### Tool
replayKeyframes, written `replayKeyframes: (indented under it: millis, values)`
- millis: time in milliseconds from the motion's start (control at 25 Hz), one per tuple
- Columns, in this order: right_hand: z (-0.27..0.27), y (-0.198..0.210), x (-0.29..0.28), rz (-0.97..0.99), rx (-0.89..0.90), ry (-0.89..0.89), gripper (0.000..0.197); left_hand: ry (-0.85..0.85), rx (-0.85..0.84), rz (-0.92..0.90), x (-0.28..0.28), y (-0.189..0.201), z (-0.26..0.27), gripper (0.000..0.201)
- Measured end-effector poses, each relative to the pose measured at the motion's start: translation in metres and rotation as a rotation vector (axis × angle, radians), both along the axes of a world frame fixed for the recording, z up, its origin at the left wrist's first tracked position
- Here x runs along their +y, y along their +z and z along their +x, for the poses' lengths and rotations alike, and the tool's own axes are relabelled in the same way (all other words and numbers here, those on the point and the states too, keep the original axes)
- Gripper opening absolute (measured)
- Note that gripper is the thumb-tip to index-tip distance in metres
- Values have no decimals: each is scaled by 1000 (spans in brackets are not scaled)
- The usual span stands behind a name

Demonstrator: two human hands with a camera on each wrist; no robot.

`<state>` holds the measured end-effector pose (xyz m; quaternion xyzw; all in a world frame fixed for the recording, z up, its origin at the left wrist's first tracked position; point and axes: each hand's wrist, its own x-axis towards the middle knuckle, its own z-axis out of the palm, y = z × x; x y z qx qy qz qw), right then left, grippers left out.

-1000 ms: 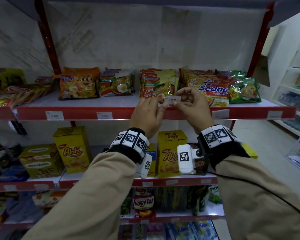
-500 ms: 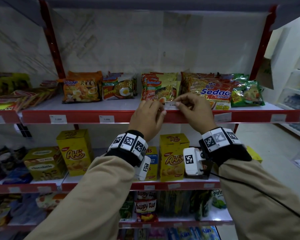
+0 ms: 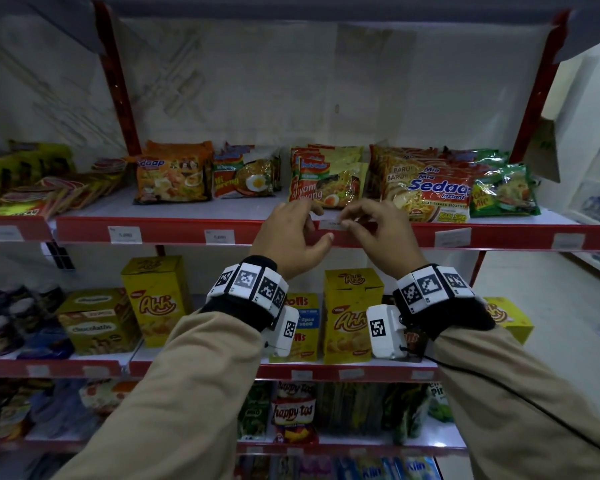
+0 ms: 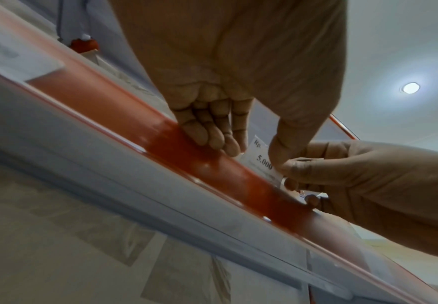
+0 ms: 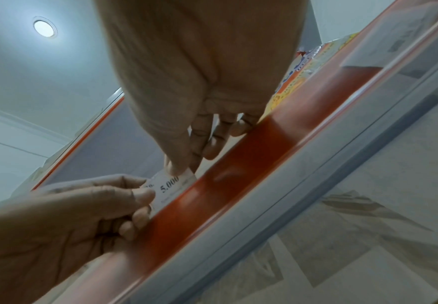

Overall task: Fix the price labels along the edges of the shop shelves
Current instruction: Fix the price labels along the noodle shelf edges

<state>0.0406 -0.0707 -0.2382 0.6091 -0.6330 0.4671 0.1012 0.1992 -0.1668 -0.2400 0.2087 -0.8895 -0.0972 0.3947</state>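
Observation:
A white price label [image 3: 331, 224] reading 5.000 sits at the top of the red edge strip [image 3: 187, 230] of the upper shelf. My left hand [image 3: 318, 224] pinches its left end, thumb in front and fingers behind. My right hand [image 3: 345, 221] pinches its right end between thumb and forefinger. The left wrist view shows the label [image 4: 258, 158] between the left hand [image 4: 254, 148] and the right hand's fingers [image 4: 293, 167]. Seen from the right wrist, the label [image 5: 170, 188] has its lower edge at the strip [image 5: 251, 154], with the right hand [image 5: 184, 167] above it.
Other white labels [image 3: 124, 234] [image 3: 219, 236] [image 3: 452, 237] sit along the same strip. Noodle packets [image 3: 326, 181] [image 3: 426, 188] lie on the shelf just behind my hands. Yellow snack boxes [image 3: 352, 313] stand on the shelf below my wrists.
Both hands have lowered the label from above the noodle packets down onto the red edge strip. Their hold on its two ends is unchanged.

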Motion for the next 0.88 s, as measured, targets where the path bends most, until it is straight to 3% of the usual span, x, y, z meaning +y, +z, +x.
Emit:
replayKeyframes:
  millis: [120, 400, 880]
  values:
    - [-1, 3, 0, 77, 73, 5, 8, 18, -34, -80, -3, -1, -1, 18]
    - [-2, 8, 3, 262, 281, -105, 13, 77, -102, -152, -4, -4, -1, 18]
    - [-2, 12, 4, 337, 327, -121, 10, 127, -180, -158, 2, -2, -1, 20]
